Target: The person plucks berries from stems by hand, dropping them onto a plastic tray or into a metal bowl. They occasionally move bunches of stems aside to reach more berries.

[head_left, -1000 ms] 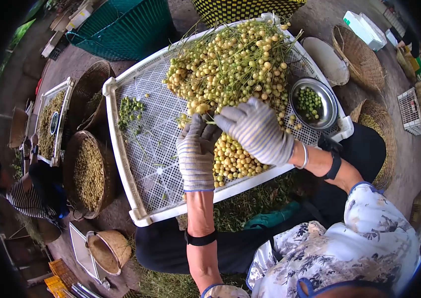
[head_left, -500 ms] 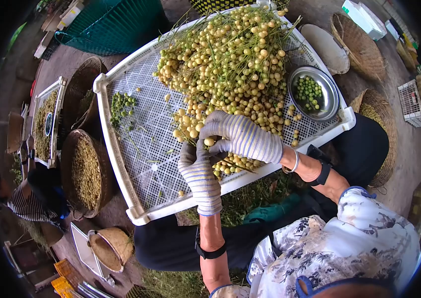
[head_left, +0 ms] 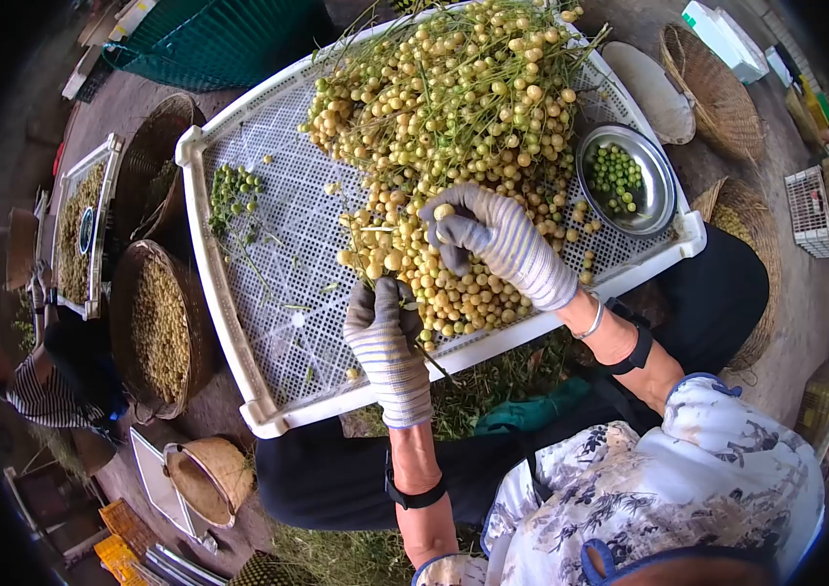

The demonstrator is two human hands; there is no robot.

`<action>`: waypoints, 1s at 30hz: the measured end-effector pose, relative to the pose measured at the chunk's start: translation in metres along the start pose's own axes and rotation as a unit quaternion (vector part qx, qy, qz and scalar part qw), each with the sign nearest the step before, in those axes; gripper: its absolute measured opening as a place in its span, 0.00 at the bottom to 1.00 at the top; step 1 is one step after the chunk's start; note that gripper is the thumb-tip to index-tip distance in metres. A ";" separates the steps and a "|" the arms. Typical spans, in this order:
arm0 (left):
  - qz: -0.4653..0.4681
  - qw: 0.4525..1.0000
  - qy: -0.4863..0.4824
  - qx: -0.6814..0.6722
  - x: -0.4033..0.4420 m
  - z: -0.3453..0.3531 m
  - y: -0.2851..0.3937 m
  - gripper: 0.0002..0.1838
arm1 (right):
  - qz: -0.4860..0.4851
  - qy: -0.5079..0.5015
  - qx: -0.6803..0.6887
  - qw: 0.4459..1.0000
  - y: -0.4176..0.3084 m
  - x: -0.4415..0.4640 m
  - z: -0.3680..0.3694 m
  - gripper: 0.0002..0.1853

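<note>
Stalks of small round yellow fruit lie heaped (head_left: 453, 107) on a white perforated tray (head_left: 312, 234) across my lap. My left hand (head_left: 390, 342), in a striped glove, is closed on a fruit stalk (head_left: 439, 365) at the heap's near edge; part of the stalk is hidden by the fingers. Just to the right and farther up, my gloved right hand (head_left: 507, 244) pinches a single yellow fruit (head_left: 444, 211) between thumb and fingers. Loose yellow fruit (head_left: 468, 298) lies below that hand. A small pile of green fruit (head_left: 234, 190) rests on the tray's left side.
A metal bowl (head_left: 663, 186) of green fruit sits at the tray's right corner. Left of the tray stands a basket (head_left: 199, 337) of yellow fruit, with another person (head_left: 48, 391) beyond it. A green basket (head_left: 209, 49) is at the back left, and a wicker basket (head_left: 712, 88) at the right.
My right hand has moved up and away from the left, now with a yellow fruit in its pinch. The left hand stays near the same spot, closed on the stalk.
</note>
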State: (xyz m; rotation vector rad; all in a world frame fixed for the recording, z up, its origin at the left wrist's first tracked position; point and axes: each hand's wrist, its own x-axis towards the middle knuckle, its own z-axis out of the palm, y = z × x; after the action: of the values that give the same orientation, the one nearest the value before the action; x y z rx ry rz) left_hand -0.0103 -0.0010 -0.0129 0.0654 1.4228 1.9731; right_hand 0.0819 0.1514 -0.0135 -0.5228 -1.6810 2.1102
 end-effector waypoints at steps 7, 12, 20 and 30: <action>0.026 0.989 0.045 0.141 -0.005 0.012 0.001 0.08 | -0.226 0.024 -0.401 0.888 -0.004 0.012 0.020 0.21; 0.012 0.989 0.043 0.141 -0.007 0.017 0.004 0.08 | -0.183 0.005 -0.261 0.948 0.021 0.021 0.024 0.19; -0.004 0.990 0.020 0.138 -0.006 0.015 0.011 0.08 | -0.056 -0.064 -0.109 0.990 0.025 0.028 0.018 0.12; -0.046 0.989 0.000 0.137 -0.002 0.011 0.013 0.08 | 0.077 -0.134 0.030 0.988 0.019 0.023 0.000 0.30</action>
State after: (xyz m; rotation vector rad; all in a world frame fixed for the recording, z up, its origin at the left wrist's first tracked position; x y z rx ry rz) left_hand -0.0110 0.0050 0.0033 0.1226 1.6594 1.6933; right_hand 0.0608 0.1598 -0.0329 -0.3745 -1.7594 2.4272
